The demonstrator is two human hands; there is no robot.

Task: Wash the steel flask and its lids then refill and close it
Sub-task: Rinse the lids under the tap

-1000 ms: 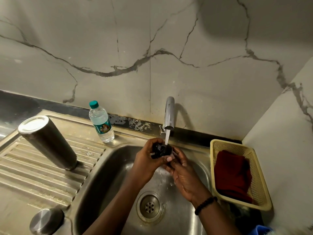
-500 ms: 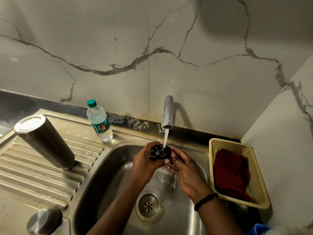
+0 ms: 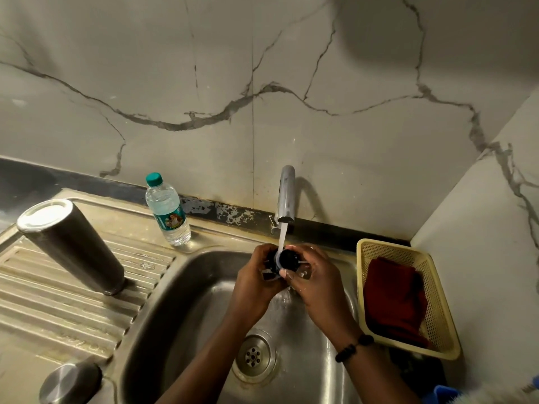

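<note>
The steel flask [image 3: 70, 246] stands upside down on the ribbed drainboard at the left. Its steel outer cap [image 3: 70, 383] lies at the drainboard's near corner. Over the sink basin [image 3: 180, 310], both hands grip a small black inner lid [image 3: 287, 259] under the running stream from the tap [image 3: 286, 196]. My left hand [image 3: 256, 278] wraps the lid from the left. From the right side, my right hand [image 3: 312, 275] closes on it. Water splashes off the lid into the basin.
A small plastic water bottle [image 3: 167, 209] with a green cap stands behind the basin's left corner. A yellow plastic basket [image 3: 437, 301] holding a red cloth sits right of the sink. The drain [image 3: 253, 357] lies below my forearms. A marble wall rises close behind.
My right hand has closed in on the black lid from the right, and the lid has turned under the stream. The flask, cap and bottle have stayed put.
</note>
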